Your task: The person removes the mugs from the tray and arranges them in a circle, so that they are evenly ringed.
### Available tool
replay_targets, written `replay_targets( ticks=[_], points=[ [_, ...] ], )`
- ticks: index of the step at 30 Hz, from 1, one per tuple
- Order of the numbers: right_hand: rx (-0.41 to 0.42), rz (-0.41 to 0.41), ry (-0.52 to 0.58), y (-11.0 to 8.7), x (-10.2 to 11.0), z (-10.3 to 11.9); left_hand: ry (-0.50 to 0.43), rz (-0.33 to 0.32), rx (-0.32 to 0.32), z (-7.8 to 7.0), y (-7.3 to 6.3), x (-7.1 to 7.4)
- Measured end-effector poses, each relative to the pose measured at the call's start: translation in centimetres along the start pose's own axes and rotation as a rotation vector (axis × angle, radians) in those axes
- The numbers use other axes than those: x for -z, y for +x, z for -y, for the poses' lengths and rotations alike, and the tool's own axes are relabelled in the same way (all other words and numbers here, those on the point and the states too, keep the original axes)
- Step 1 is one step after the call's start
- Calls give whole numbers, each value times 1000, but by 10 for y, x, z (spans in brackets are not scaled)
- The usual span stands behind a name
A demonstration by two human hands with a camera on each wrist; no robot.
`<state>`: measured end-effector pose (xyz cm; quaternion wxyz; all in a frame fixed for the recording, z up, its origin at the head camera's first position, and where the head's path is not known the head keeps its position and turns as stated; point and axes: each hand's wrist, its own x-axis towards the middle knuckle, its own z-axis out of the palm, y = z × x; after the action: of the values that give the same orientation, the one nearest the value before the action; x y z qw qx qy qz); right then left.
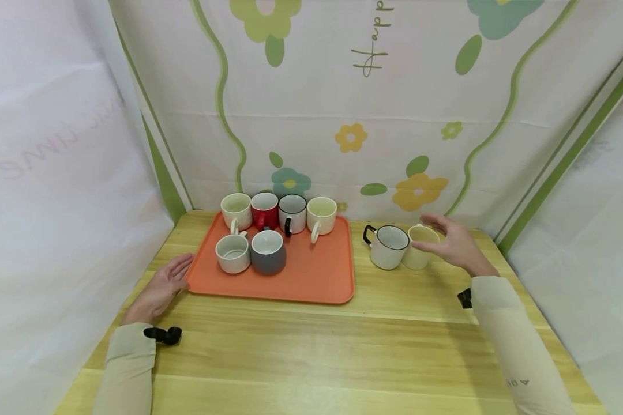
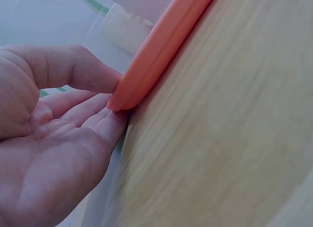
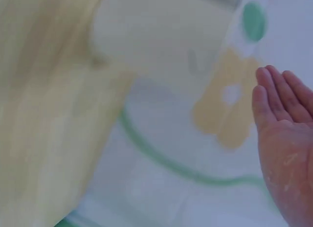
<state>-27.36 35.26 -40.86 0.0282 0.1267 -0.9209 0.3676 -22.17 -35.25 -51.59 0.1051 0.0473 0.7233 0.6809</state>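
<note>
Wooden tabletop (image 1: 311,357) fills the lower frame, with both sleeved forearms entering from the bottom corners. Left hand (image 1: 162,286), fingers straight and relaxed, touches the lower-left corner of the orange tray (image 1: 316,276); the left wrist view shows thumb above and fingers below the tray edge. Six mugs stand on the tray at frame centre. Right hand (image 1: 454,242), fingers extended and holding nothing, hovers at the cream mug (image 1: 419,249), which stands touching the white black-rimmed mug (image 1: 388,246), right of the tray.

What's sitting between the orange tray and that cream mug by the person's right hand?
A white mug with a black handle, right against the cream mug; bare table toward the orange tray. Head view.
</note>
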Motion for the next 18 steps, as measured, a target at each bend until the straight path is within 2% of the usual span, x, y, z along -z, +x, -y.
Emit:
replay_targets(
  ticks=[5,11,16,18],
  points=[
    [116,27,7,5,-25,41,-5,-1,5,2,1,0],
    [222,83,28,21,-73,88,-15,2,4,4,2,2],
    [248,112,63,35,-121,121,-26,8,-4,4,3,2],
    [236,124,108,39,-142,134,-24,6,-2,4,3,2]
  ],
)
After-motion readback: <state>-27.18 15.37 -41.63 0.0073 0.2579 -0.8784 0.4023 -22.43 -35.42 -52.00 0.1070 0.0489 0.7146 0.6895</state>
